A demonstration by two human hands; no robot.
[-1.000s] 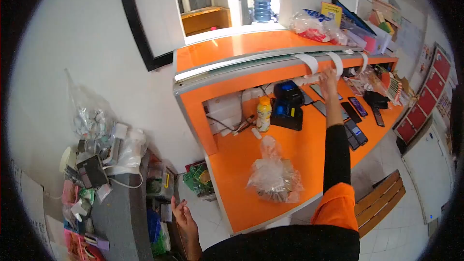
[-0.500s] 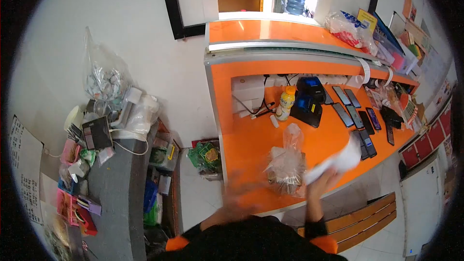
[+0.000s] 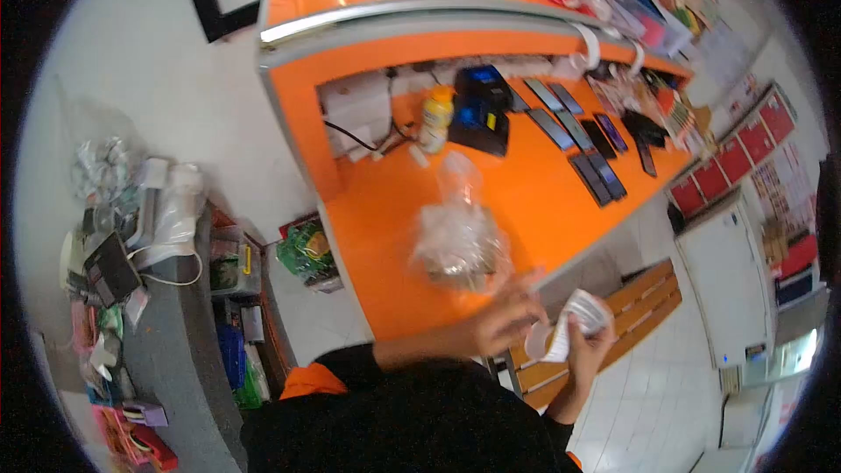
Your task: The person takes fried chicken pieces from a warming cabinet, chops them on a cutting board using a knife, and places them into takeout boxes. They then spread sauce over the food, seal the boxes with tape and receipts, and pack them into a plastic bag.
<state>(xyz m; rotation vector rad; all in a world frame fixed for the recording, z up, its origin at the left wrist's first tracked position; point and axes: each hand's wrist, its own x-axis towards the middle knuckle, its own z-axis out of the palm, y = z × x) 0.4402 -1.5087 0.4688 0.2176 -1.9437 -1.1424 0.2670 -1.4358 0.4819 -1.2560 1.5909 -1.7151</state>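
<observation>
A curled white paper strip with faint print, like a receipt (image 3: pixel 558 343), is in my right hand (image 3: pixel 589 355). The thumb and fingers of that hand are closed around it, over the floor just off the counter's front edge. Reaching across from the left, my left hand (image 3: pixel 506 322) has its fingers stretched and apart, close to the strip's curled end; no contact with it is plain. Beyond that hand, a tied clear plastic bag (image 3: pixel 460 236) with contents I cannot make out rests on the orange counter (image 3: pixel 377 271).
Several phones (image 3: pixel 578 131) lie on the counter's right part. Black handheld devices (image 3: pixel 480 118) and a yellow-capped bottle (image 3: pixel 435 118) stand at the back. A wooden bench (image 3: pixel 644 298) is below right. A cluttered grey ledge (image 3: pixel 180 333) runs along the left.
My view has turned right. The left hand has come across from the counter's left side to beside the receipt. My right hand still holds the strip, now lower and nearer me.
</observation>
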